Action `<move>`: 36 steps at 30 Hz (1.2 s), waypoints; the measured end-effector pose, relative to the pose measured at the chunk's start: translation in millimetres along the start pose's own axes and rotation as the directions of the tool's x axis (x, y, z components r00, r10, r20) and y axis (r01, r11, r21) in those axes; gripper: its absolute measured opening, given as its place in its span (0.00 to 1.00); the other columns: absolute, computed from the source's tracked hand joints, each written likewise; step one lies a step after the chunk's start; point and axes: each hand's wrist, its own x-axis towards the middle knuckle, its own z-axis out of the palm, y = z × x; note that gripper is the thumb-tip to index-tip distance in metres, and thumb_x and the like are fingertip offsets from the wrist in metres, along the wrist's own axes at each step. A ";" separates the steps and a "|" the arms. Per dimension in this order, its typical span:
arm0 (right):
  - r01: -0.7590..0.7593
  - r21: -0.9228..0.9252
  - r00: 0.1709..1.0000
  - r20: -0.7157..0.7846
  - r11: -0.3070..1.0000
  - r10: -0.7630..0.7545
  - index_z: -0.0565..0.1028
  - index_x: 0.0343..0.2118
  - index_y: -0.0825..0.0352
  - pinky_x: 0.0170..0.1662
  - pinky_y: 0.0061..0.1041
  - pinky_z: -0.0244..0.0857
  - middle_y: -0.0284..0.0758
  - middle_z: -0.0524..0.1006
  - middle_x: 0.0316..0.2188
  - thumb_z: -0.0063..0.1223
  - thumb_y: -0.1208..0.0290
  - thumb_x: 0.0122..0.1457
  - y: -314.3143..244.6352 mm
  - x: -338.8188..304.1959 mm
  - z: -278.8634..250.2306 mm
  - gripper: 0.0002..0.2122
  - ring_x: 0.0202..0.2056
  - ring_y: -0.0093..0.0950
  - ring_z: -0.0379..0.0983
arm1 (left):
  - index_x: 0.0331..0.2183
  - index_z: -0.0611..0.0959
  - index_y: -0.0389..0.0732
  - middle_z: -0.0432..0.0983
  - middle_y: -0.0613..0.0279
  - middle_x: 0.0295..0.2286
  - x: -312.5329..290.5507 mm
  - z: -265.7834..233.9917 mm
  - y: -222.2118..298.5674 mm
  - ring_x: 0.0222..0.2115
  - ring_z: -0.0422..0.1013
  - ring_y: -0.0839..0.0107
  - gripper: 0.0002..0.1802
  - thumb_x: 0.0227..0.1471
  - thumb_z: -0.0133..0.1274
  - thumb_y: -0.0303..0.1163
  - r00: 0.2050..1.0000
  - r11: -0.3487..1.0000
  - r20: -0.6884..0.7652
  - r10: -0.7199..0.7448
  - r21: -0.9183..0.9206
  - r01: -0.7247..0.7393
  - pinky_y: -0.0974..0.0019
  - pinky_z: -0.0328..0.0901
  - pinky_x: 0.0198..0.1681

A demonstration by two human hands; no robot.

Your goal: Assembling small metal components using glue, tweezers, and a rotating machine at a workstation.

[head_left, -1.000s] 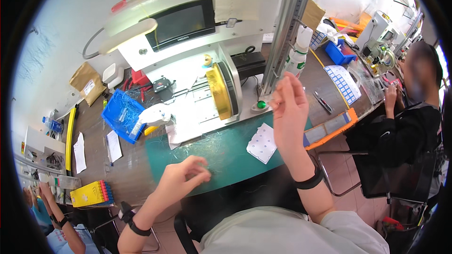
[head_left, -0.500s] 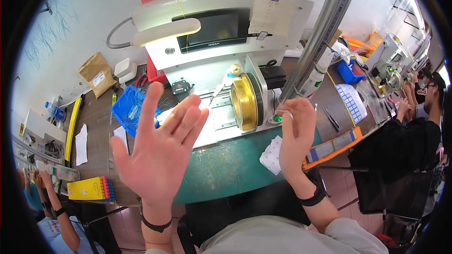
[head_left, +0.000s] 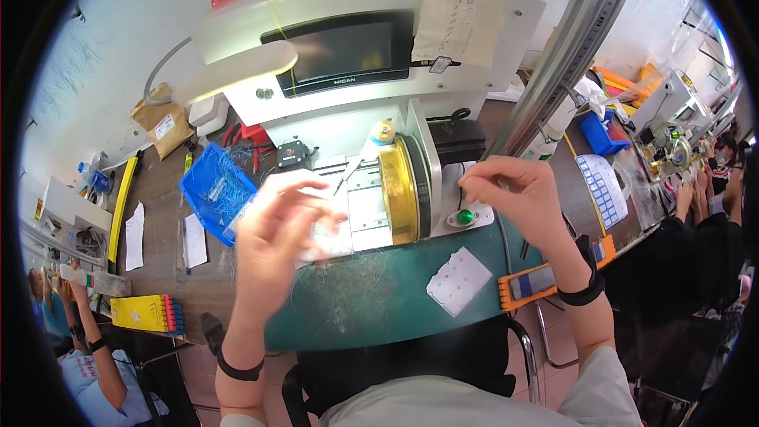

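Fingertips (head_left: 466, 183) of the right hand (head_left: 519, 191) are pressed together in a pinch; whether a fine strand is held cannot be told. Left hand (head_left: 277, 231) is blurred, its fingers half curled and parted, with no held object made out. Directions are given with 12 o'clock away from the body.

Gold drum (head_left: 398, 196) is seated upright against a black disc (head_left: 423, 190), at 9 o'clock from the right hand and 2 o'clock from the left. Green button (head_left: 465, 217) is seen just below the pinched fingertips, at 6 o'clock; accidental contact is best avoided by a raised wrist. Pale machine bed (head_left: 368, 209) is found at 9 o'clock from the drum.

Judgement: if a strand is pinched, light, even tension is advised, led square to the drum, with both wristbands held clear of its rim.

Blue basket (head_left: 202, 216) of tangled strands is noted at 10 o'clock from the left hand; loose ends there could be snagged. Dotted white paper (head_left: 458, 282) is laid on the green mat (head_left: 356, 312), at 5 o'clock from the drum.
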 end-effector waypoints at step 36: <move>0.552 -0.635 0.814 0.269 0.541 -0.515 0.82 0.40 0.63 0.44 0.34 0.68 0.31 0.80 0.37 0.61 0.78 0.56 -75.5 17.9 133.9 0.09 0.39 0.34 0.74 | 0.63 0.60 0.33 0.63 0.71 0.27 -84.6 -20.3 -47.8 0.26 0.60 0.77 0.38 0.69 0.52 0.52 0.943 -0.484 0.320 -0.088 -0.841 0.241 0.70 0.56 0.30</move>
